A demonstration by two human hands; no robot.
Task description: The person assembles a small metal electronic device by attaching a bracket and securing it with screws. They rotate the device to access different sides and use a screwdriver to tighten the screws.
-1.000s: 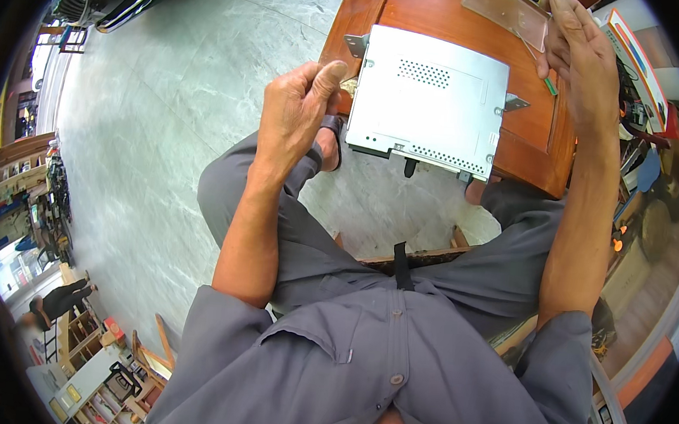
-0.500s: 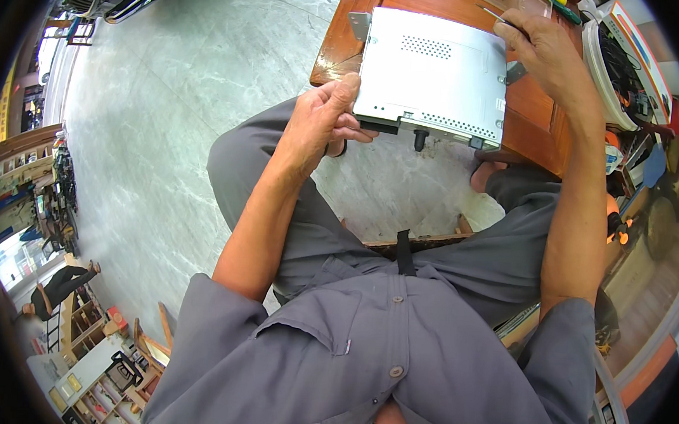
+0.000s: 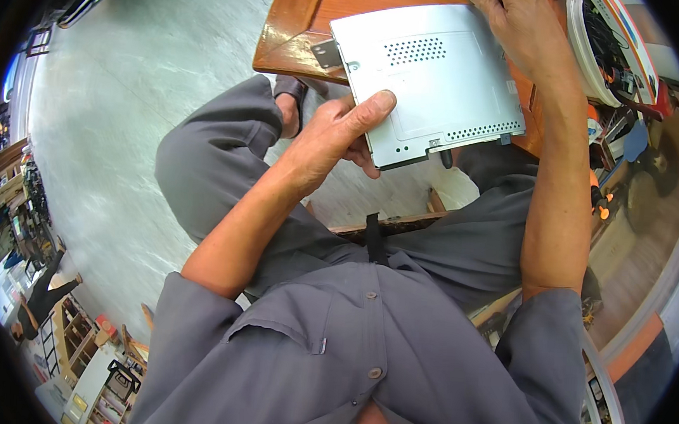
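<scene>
A silvery metal-cased electronic unit (image 3: 440, 94) with rows of vent holes is tilted over the near edge of a wooden table (image 3: 297, 23). My left hand (image 3: 330, 140) is closed on its near left corner, thumb on top and fingers underneath. A metal bracket (image 3: 327, 53) sticks out from the unit's left side, and a black knob-like part (image 3: 446, 158) hangs below its near edge. By the unit's far right corner, my right hand (image 3: 521, 36) has its fingers bent together. Its fingertips reach the top of the picture, so what they pinch is hidden.
To the right of the table stands a white round container (image 3: 590, 56) full of black cables. Several tools and small parts crowd the space below it, with an orange-handled item (image 3: 603, 205) among them. A person (image 3: 43, 295) is far off at the left.
The unit has turned and tilted, its near edge lower. My left thumb now lies on its top face. My right hand has moved up and left; the thin metal tool seen in it is out of sight.
</scene>
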